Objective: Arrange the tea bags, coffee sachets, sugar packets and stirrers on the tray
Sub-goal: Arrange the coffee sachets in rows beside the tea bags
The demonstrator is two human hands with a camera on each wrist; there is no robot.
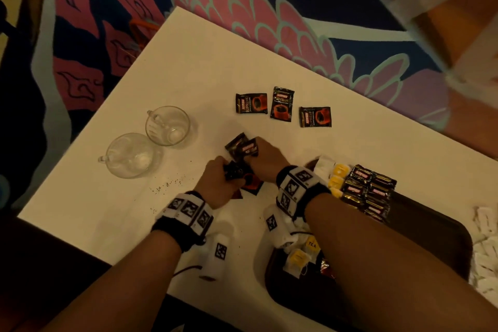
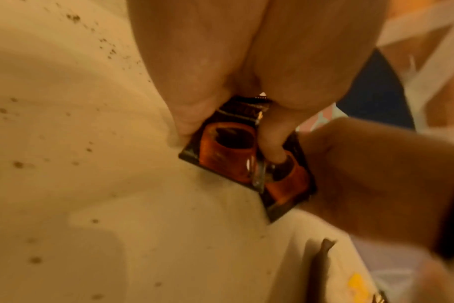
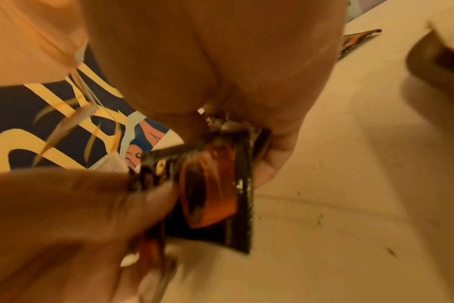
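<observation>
Both hands meet over the middle of the white table [image 1: 188, 67] on a bundle of black coffee sachets [image 1: 240, 146] printed with an orange cup. My left hand [image 1: 229, 173] grips the bundle's near end [image 2: 228, 151] between thumb and fingers. My right hand [image 1: 251, 154] pinches the far sachets [image 3: 215, 194]. Three loose coffee sachets [image 1: 282, 104] lie flat farther back. The dark brown tray [image 1: 431, 237] sits at the near right under my right forearm. It carries a row of coffee sachets [image 1: 369, 188] and yellow-tagged tea bags [image 1: 338, 178].
Two empty glass cups [image 1: 167, 125] [image 1: 129, 155] stand left of my hands. Dark crumbs [image 1: 167, 183] dot the table near them. White packets [image 1: 485, 250] are heaped beyond the tray's right side. The table edge runs close on the near left, over patterned carpet [image 1: 242, 8].
</observation>
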